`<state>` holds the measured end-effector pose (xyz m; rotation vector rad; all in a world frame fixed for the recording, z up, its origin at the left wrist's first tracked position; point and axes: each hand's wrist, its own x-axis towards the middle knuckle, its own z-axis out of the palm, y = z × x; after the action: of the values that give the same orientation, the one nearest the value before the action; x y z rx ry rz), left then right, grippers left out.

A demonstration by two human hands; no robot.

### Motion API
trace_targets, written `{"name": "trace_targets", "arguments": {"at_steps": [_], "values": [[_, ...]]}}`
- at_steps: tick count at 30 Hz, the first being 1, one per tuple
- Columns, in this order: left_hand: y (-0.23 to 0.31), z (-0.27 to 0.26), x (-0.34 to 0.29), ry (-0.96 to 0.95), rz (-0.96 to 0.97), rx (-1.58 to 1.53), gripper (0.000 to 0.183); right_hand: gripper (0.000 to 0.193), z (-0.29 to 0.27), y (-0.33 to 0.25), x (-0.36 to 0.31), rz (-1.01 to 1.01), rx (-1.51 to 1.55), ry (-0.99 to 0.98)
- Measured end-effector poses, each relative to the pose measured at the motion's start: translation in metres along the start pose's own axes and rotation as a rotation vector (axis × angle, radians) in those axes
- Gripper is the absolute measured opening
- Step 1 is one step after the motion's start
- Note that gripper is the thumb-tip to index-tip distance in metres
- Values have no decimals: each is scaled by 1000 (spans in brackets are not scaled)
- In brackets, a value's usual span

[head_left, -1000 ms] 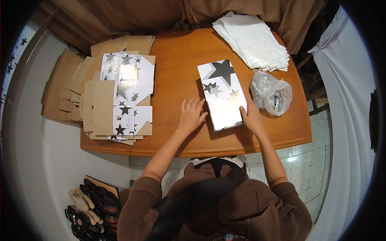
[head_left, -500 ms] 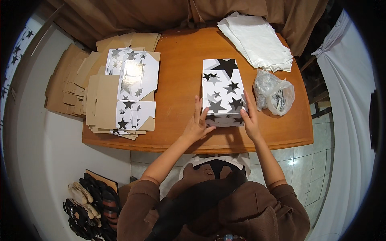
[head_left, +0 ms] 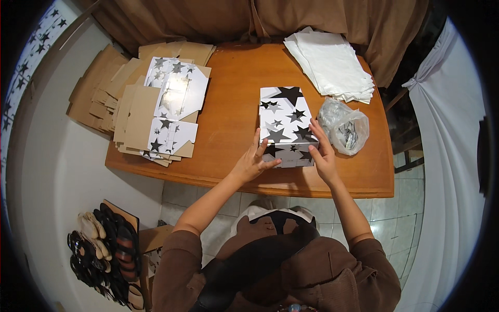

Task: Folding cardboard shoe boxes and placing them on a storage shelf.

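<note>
A closed white cardboard box (head_left: 283, 117) with black and grey stars stands on the wooden table in front of me. My left hand (head_left: 253, 162) holds its near left corner, fingers along the left side and thumb across the front face. On the opposite side my right hand (head_left: 323, 156) grips the near right corner, its fingers reaching up along the edge and its thumb at the front. The box's underside and far side are hidden.
Flat star-printed box blanks (head_left: 179, 93) and brown cardboard sheets (head_left: 138, 112) are stacked at the left. White paper sheets (head_left: 332, 62) lie at the far right. Beside the box sits a clear plastic bag (head_left: 347, 127) of small items. Sandals (head_left: 104, 244) stand low at the left, off the table (head_left: 228, 99).
My view has shifted and turned slightly. The box shows more of its front face, and both hands stay on its near corners.
</note>
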<state>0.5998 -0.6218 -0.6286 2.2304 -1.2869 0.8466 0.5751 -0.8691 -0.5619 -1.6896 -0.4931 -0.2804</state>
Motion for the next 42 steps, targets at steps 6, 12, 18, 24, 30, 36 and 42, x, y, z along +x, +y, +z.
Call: {"name": "trace_targets", "arguments": {"at_steps": [6,12,18,24,30,36,42], "values": [[49,-3,38,-69,-165,38,104,73,-36,-17,-16,-157,-757,-287],[108,2,35,35,-311,232,71,104,-39,12,-50,-443,-1191,-301],[164,-28,7,-21,-522,481,83,80,-20,-25,-62,-569,-1109,-455],[222,-89,-42,-63,-717,721,89,88,47,-52,-65,-909,-923,-457],[306,-173,-91,-176,-1012,990,97,89,136,-125,-102,-989,-666,-604],[404,-269,-166,-181,-1169,1212,96,87,251,-208,-167,-1246,-426,-652],[510,-400,-204,-185,-1229,1432,92,78,334,-345,-238,-1336,-159,-680]]}}
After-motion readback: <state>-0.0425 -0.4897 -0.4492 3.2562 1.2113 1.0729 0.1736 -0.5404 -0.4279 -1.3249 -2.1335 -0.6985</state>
